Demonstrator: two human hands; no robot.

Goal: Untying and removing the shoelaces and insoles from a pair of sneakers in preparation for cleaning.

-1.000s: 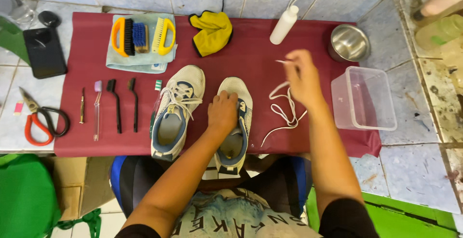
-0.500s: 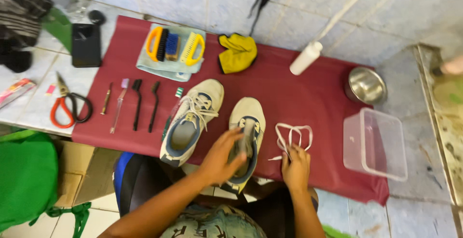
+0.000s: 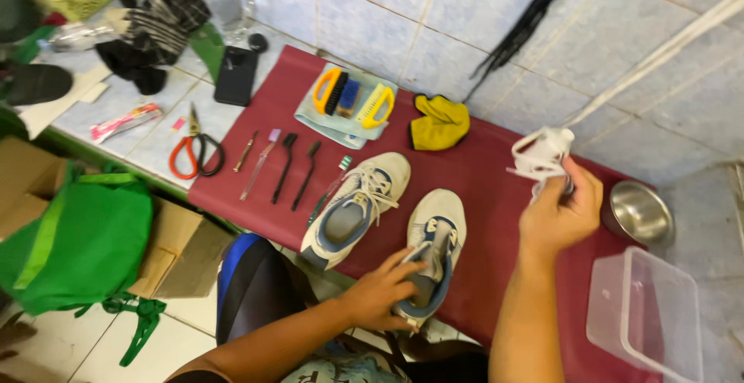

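Note:
Two white and blue sneakers lie on a dark red mat (image 3: 496,181). The left sneaker (image 3: 353,206) still has its white laces. My left hand (image 3: 384,294) grips the heel of the right sneaker (image 3: 436,236), which has no lace in it. My right hand (image 3: 559,211) is raised above the mat and holds a bunched white shoelace (image 3: 541,153) between thumb and fingers.
Brushes on a folded cloth (image 3: 346,100), a yellow rag (image 3: 440,123), thin brushes (image 3: 285,167) and orange scissors (image 3: 192,153) lie at the back left. A steel bowl (image 3: 638,212) and a clear plastic box (image 3: 645,313) stand right. A green bag (image 3: 81,242) sits on the floor.
My right hand has lifted the loose shoelace off the mat and bunched it up. My left hand has slid to the right sneaker's heel. The camera has swung left.

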